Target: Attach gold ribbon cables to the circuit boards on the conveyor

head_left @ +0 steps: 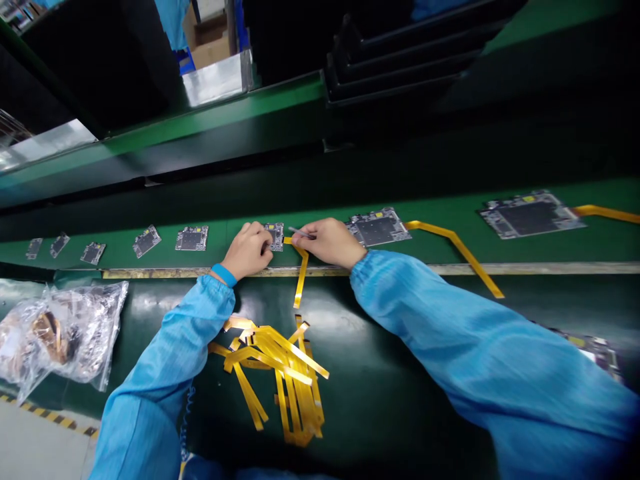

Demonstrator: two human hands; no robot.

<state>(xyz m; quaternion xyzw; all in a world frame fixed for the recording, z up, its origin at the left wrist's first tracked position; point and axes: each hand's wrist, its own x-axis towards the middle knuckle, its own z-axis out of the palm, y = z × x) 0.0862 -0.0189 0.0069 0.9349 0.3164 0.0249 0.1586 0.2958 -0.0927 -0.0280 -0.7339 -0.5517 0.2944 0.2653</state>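
Near: cable pile (pixel 280 373), bag (pixel 60 337) far left. On the belt (pixel 550 253), left hand (pixel 247 250) pinches the board (pixel 275 235); right hand (pixel 327 241) grips tweezers (pixel 301 233) at a cable (pixel 301 270) touching it. Cabled boards (pixel 377 227) on the right look done; five bare boards (pixel 191 238) on the left remain.

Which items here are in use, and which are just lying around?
In use: left hand on small board; right hand holding metal tool; yellow flex strip at that board.
Lying about: strip pile; other boards; plastic bag; black trays.
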